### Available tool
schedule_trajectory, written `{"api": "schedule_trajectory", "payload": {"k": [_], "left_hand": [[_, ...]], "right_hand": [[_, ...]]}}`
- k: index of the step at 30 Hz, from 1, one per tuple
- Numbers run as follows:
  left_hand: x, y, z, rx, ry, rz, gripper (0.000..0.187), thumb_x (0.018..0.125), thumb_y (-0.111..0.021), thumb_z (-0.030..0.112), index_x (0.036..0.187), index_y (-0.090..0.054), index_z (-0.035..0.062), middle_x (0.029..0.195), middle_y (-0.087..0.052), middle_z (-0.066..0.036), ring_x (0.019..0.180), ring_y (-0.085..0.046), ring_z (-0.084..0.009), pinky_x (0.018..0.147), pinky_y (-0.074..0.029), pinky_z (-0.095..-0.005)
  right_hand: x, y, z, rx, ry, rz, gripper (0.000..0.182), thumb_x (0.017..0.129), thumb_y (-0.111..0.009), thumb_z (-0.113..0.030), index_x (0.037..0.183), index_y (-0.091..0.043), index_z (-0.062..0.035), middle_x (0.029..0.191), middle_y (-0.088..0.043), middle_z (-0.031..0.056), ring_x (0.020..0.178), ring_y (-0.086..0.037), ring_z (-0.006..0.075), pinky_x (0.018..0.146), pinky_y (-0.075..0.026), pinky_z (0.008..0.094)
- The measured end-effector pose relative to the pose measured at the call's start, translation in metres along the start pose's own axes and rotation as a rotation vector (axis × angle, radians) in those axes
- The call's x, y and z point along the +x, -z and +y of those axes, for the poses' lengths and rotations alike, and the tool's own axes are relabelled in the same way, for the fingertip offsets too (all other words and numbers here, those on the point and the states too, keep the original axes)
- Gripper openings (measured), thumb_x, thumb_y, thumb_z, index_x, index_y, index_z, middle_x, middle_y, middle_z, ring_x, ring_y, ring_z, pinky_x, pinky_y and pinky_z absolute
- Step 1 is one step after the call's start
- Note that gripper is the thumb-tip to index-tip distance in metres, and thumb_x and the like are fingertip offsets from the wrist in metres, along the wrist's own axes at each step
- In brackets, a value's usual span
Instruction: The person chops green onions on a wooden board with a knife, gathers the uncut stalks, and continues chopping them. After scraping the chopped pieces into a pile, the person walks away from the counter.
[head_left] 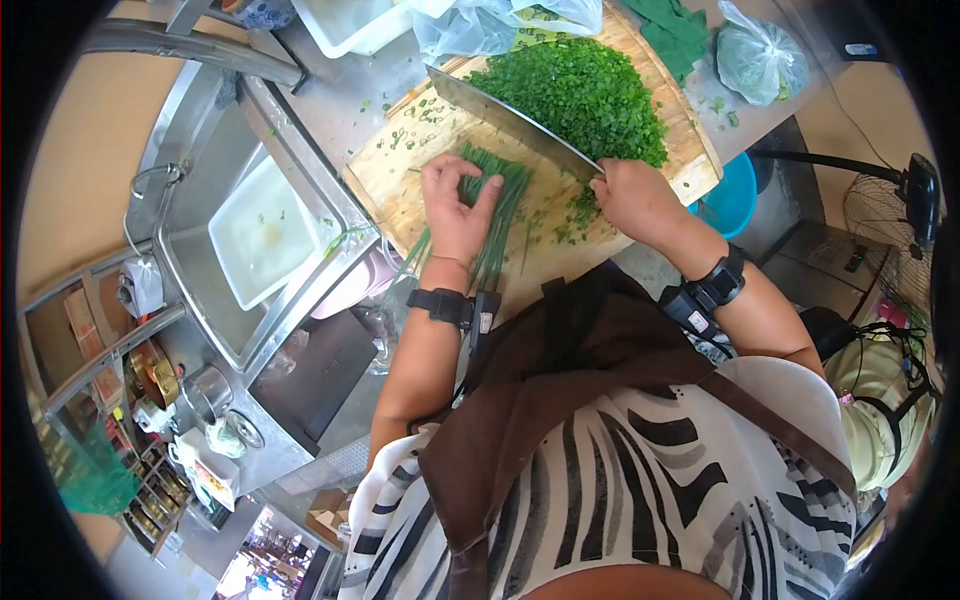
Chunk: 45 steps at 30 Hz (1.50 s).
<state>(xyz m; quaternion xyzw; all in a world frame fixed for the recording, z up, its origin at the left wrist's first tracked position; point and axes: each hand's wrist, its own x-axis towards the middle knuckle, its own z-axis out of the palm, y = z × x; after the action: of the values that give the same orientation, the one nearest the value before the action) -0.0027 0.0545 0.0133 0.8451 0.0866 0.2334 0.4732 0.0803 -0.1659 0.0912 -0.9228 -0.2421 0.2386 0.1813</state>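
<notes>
My left hand (458,205) is closed over a bunch of long green onions (505,205) lying on the wooden cutting board (400,190). Their uncut stalks trail toward me past the wrist. In my right hand (635,198) is the handle of a large cleaver (515,120), its blade slanting up and left across the board. Behind the blade rises a big heap of chopped green onions (585,95). Small cut rings lie scattered on the board's left part. The blade is apart from the bunch.
To the left is a metal sink (185,240) holding a white tub (265,235). Plastic bags (470,30), a green cloth (670,35) and a tied bag of greens (760,60) lie at the back. A blue bucket (735,195) and a fan (895,215) stand to the right.
</notes>
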Motion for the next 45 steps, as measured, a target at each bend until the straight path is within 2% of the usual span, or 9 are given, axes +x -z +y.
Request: {"api": "schedule_trajectory", "payload": {"k": [2, 9, 18, 22, 25, 30, 32, 38, 45], "left_hand": [[0.002, 0.003, -0.003, 0.009, 0.004, -0.043, 0.028, 0.07, -0.081, 0.009, 0.084, -0.056, 0.0061, 0.099, -0.05, -0.011, 0.097, -0.051, -0.0287, 0.086, -0.043, -0.0377], [-0.005, -0.005, 0.007, 0.196, -0.123, -0.272, 0.028, 0.065, -0.081, 0.007, 0.071, -0.054, 0.0064, 0.093, -0.052, -0.01, 0.091, -0.051, -0.0308, 0.079, -0.044, -0.0382], [-0.009, -0.018, 0.007, 0.217, -0.232, -0.198, 0.019, 0.065, -0.074, 0.007, 0.071, -0.056, 0.0071, 0.088, -0.054, -0.01, 0.088, -0.053, -0.032, 0.075, -0.044, -0.0422], [-0.007, -0.02, 0.008, 0.302, -0.193, -0.259, 0.015, 0.067, -0.072, 0.009, 0.073, -0.058, 0.007, 0.09, -0.055, -0.01, 0.089, -0.054, -0.0324, 0.077, -0.045, -0.0423], [-0.006, -0.023, 0.004, 0.251, -0.285, -0.192, 0.013, 0.068, -0.071, 0.01, 0.074, -0.06, 0.0066, 0.09, -0.056, -0.011, 0.089, -0.054, -0.0327, 0.078, -0.045, -0.0423], [-0.012, -0.024, 0.0, 0.235, -0.199, -0.22, 0.012, 0.069, -0.071, 0.009, 0.074, -0.061, 0.0057, 0.088, -0.055, -0.011, 0.087, -0.054, -0.032, 0.078, -0.045, -0.0418], [-0.013, -0.023, 0.0, 0.221, -0.2, -0.208, 0.012, 0.069, -0.071, 0.009, 0.073, -0.06, 0.0057, 0.088, -0.055, -0.011, 0.087, -0.054, -0.0318, 0.078, -0.045, -0.0416], [-0.012, -0.022, -0.001, 0.187, -0.249, -0.148, 0.013, 0.07, -0.071, 0.008, 0.074, -0.059, 0.0057, 0.087, -0.055, -0.011, 0.085, -0.053, -0.0323, 0.075, -0.045, -0.042], [-0.014, -0.022, -0.005, 0.142, -0.278, -0.149, 0.012, 0.071, -0.07, 0.008, 0.075, -0.059, 0.0053, 0.088, -0.054, -0.011, 0.086, -0.052, -0.0312, 0.077, -0.046, -0.0402]], "right_hand": [[0.0, 0.001, -0.002, 0.001, -0.001, 0.022, 0.023, 0.089, -0.052, -0.017, 0.085, -0.061, 0.0035, 0.077, -0.064, 0.0257, 0.077, -0.063, 0.0434, 0.072, -0.05, 0.0507], [0.001, 0.001, 0.003, 0.004, 0.018, 0.006, 0.023, 0.09, -0.052, -0.017, 0.086, -0.061, 0.0038, 0.077, -0.064, 0.0255, 0.077, -0.062, 0.0433, 0.072, -0.05, 0.051], [-0.027, 0.005, -0.001, 0.025, 0.107, 0.041, 0.02, 0.09, -0.053, -0.016, 0.091, -0.057, 0.0029, 0.075, -0.063, 0.0239, 0.073, -0.062, 0.0435, 0.067, -0.049, 0.051], [-0.046, 0.02, -0.009, -0.116, 0.129, -0.041, 0.016, 0.09, -0.053, -0.015, 0.093, -0.056, 0.0001, 0.076, -0.063, 0.022, 0.073, -0.062, 0.0419, 0.065, -0.049, 0.0495], [-0.047, 0.022, -0.012, -0.187, 0.153, -0.091, 0.015, 0.089, -0.053, -0.014, 0.093, -0.056, 0.0005, 0.074, -0.062, 0.0218, 0.071, -0.062, 0.0413, 0.064, -0.049, 0.0496], [-0.009, -0.006, -0.021, -0.165, 0.101, -0.139, 0.015, 0.089, -0.053, -0.013, 0.091, -0.057, 0.0013, 0.071, -0.062, 0.0224, 0.07, -0.062, 0.0418, 0.064, -0.049, 0.0506], [0.01, -0.014, -0.03, -0.141, 0.174, -0.065, 0.012, 0.081, -0.053, -0.007, 0.086, -0.058, 0.0023, 0.075, -0.064, 0.0242, 0.072, -0.063, 0.0416, 0.066, -0.051, 0.0497], [-0.002, -0.005, -0.028, -0.119, 0.143, 0.027, 0.011, 0.083, -0.053, -0.008, 0.086, -0.058, 0.0016, 0.072, -0.062, 0.0242, 0.071, -0.062, 0.0425, 0.066, -0.05, 0.0499], [-0.047, 0.032, -0.038, -0.276, 0.066, -0.15, 0.016, 0.088, -0.056, -0.014, 0.088, -0.06, 0.001, 0.072, -0.062, 0.0239, 0.07, -0.062, 0.0429, 0.065, -0.049, 0.0509]]}}
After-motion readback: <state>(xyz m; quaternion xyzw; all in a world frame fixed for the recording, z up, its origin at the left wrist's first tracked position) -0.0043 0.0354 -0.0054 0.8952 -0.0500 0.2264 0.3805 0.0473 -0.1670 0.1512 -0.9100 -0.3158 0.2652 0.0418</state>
